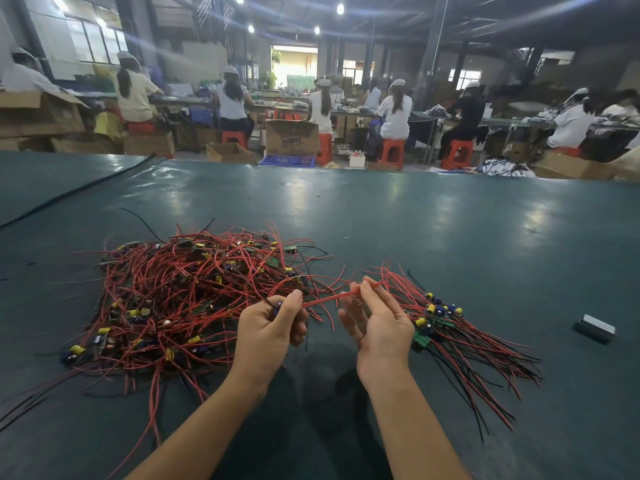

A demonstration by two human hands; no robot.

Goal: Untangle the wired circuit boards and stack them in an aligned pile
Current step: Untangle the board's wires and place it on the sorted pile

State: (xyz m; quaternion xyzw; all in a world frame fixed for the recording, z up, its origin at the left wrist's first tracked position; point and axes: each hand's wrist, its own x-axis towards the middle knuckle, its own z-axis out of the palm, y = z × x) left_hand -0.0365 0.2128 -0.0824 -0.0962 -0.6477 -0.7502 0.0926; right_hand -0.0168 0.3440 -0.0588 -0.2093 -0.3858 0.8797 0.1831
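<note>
Open mat (381, 209) ahead; tangled heap (180, 299) L, wired-board bundle (460, 337) R, small block (594, 328) far R

A small grey block (594, 328) lies on the green table (415, 216); beyond, workers (394, 110) sit on red stools (391, 152).

The wide worktable (415, 216) is covered with a dark green, glossy mat that shows pale patches of reflected light. On its left part lies 1 big tangled heap of wired circuit boards (194, 299), with red and black leads straggling out all round. Near it on the right lies a smaller bundle of boards (446, 323), its leads fanned toward the near right. Well to the right sits 1 small grey rectangular block (595, 328). A black cable (79, 190) crosses the far left corner diagonally.
</note>
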